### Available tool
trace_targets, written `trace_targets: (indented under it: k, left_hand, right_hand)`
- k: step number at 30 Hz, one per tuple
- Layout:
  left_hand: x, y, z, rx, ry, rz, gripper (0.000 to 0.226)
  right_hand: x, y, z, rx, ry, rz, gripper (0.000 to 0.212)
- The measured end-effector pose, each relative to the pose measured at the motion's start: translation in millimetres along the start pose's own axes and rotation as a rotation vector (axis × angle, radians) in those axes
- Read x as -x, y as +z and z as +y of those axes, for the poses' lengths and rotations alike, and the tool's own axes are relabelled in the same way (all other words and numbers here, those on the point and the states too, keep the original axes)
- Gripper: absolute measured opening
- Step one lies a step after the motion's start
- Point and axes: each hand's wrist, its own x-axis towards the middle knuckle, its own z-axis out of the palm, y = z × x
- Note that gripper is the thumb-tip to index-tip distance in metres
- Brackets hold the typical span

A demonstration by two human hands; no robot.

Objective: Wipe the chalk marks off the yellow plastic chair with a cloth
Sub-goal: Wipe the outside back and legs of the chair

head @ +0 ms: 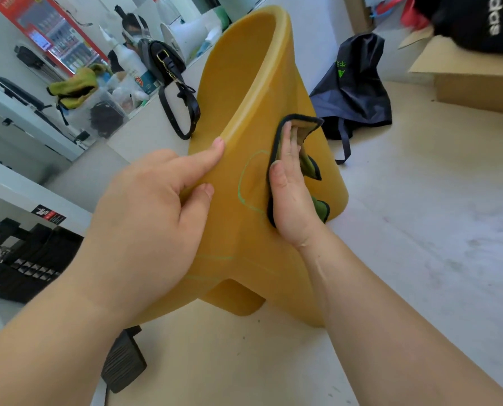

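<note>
The yellow plastic chair point(253, 92) stands on the floor in the middle of the head view, seen from behind. A green chalk loop point(245, 180) is drawn on its back, and fainter green lines point(215, 257) run lower down. My left hand point(153, 212) grips the chair's left edge, thumb on the outer face and fingers curled round behind. My right hand point(291, 194) presses a green cloth with a dark border point(305, 133) flat against the chair, just right of the chalk loop. The cloth's folds stick out above and to the right of my fingers.
A dark blue bag point(352, 92) lies on the floor behind the chair on the right. A cardboard box point(472, 80) sits at the far right. A black handbag point(171, 68) hangs off a cluttered ledge at the left. A dark ribbed block point(124, 361) lies by my left forearm.
</note>
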Motion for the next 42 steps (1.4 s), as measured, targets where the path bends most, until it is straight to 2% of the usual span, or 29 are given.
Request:
trace_targets:
  k: [5,9,12,15,18,20,23,27,29,31,34,36,38,40,42]
  left_hand:
    - [-0.4,-3.5,-4.8,0.012,0.044,-0.02,0.044]
    - [7.4,-10.2,-6.7,0.06,0.08,-0.02,0.047]
    - [12.7,-12.7,-7.5,0.092,0.105,-0.024,0.046]
    - [17.2,-14.7,-4.7,0.055,0.085,-0.03,0.046]
    - [17.5,-10.2,0.5,0.018,0.089,0.012,0.043]
    - [18.6,-5.4,3.4,0.043,0.061,0.051,0.042]
    - [19.6,0.0,4.3,0.066,0.04,0.084,0.04]
    - [25.3,1.9,5.4,-0.066,0.091,0.123,0.041]
    - [26.4,6.7,7.3,-0.128,0.103,0.147,0.041]
    - [27.4,8.7,8.7,-0.141,0.08,0.16,0.041]
    - [32.0,10.2,8.7,-0.175,0.061,0.178,0.042]
    - [33.6,11.5,10.4,-0.178,0.043,0.203,0.042]
    - [34.6,13.2,11.7,-0.165,0.024,0.214,0.042]
    - [35.4,15.1,12.3,-0.171,0.007,0.22,0.043]
    - [37.6,18.2,12.9,-0.208,-0.009,0.24,0.044]
  right_hand:
    - [16.3,5.2,-6.1,0.02,-0.004,0.012,0.089]
    - [41.3,3.2,-25.8,-0.046,0.162,-0.013,0.077]
    - [61.7,0.0,-34.1,-0.001,0.199,-0.086,0.084]
    - [71.1,0.2,-30.3,0.007,0.146,-0.059,0.084]
    - [80.3,4.9,-13.1,0.088,0.057,-0.007,0.051]
    - [89.6,6.7,5.7,0.104,0.097,0.046,0.04]
    - [107.5,8.3,36.9,0.253,0.17,0.128,0.054]
    - [112.2,2.6,51.4,0.21,0.382,0.208,0.08]
    - [109.7,6.6,37.5,0.204,0.496,0.195,0.077]
    - [111.2,20.9,10.7,0.207,0.501,0.141,0.074]
    - [124.6,44.9,-29.6,0.225,0.284,0.015,0.075]
    - [133.3,51.1,-38.3,0.175,0.169,-0.02,0.062]
    - [141.6,47.4,-25.7,0.177,0.147,-0.025,0.053]
    - [153.7,38.4,5.3,0.243,0.202,-0.035,0.051]
    - [166.4,24.2,42.3,0.271,0.399,-0.052,0.054]
